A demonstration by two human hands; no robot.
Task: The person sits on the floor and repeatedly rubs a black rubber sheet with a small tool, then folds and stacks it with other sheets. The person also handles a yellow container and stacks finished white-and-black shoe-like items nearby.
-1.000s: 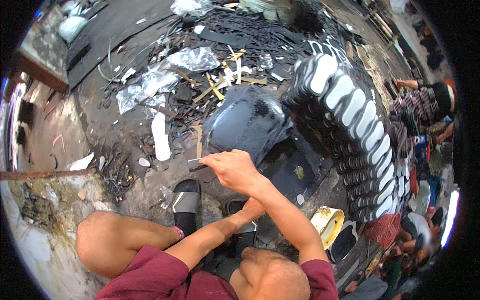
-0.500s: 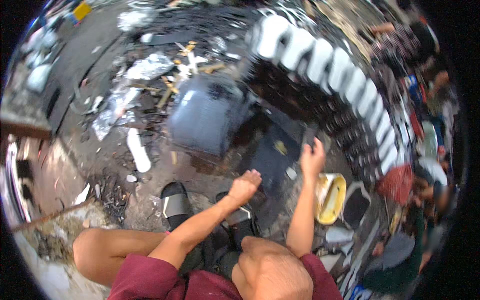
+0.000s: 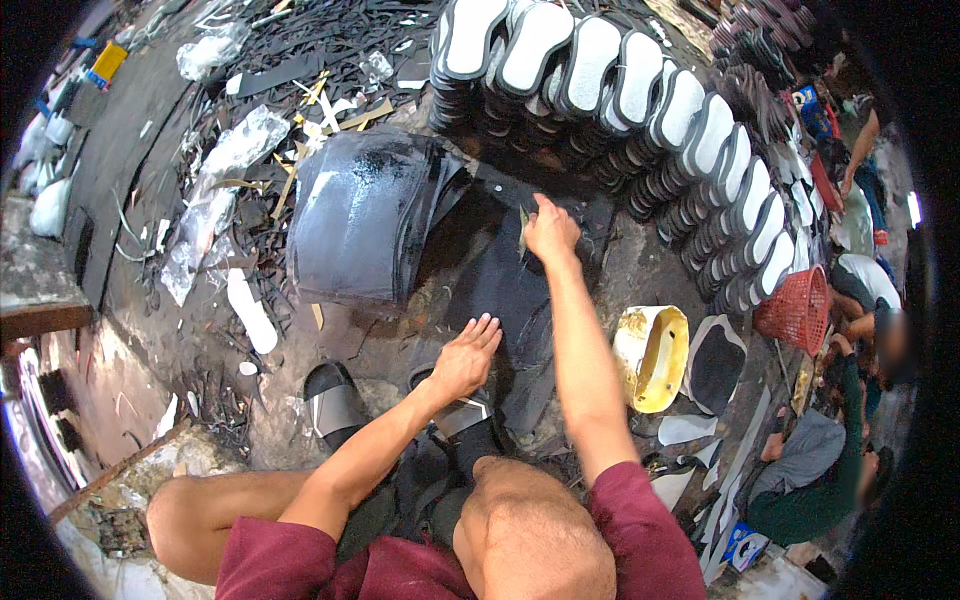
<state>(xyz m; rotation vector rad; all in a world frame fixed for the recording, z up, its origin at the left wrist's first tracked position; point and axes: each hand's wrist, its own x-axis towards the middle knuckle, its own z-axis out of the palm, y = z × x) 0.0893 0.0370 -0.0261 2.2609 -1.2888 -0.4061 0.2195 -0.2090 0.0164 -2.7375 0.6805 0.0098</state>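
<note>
A dark, flat sheet (image 3: 500, 290) lies on the ground in front of my feet. My right hand (image 3: 552, 232) reaches over its far part, fingers curled against a small, thin yellowish piece (image 3: 523, 230) whose kind I cannot make out. My left hand (image 3: 466, 357) is at the sheet's near left edge, palm down with its fingers stretched out, holding nothing; whether it touches the sheet I cannot tell. Just left of the sheet rises a stack of glossy black sheets (image 3: 355, 215).
A yellow-stained container (image 3: 651, 358) stands right of my forearm, beside a dark sole-shaped piece (image 3: 714, 365). Stacked white-topped soles (image 3: 591, 64) curve along the far right to a red basket (image 3: 795, 310). Scraps and clear plastic (image 3: 240, 150) litter the left. Another person (image 3: 830, 470) is at the right.
My right hand has moved forward and left to the yellowish piece, which lay apart from it before. My left hand's fingers have straightened. The whole view has shifted slightly.
</note>
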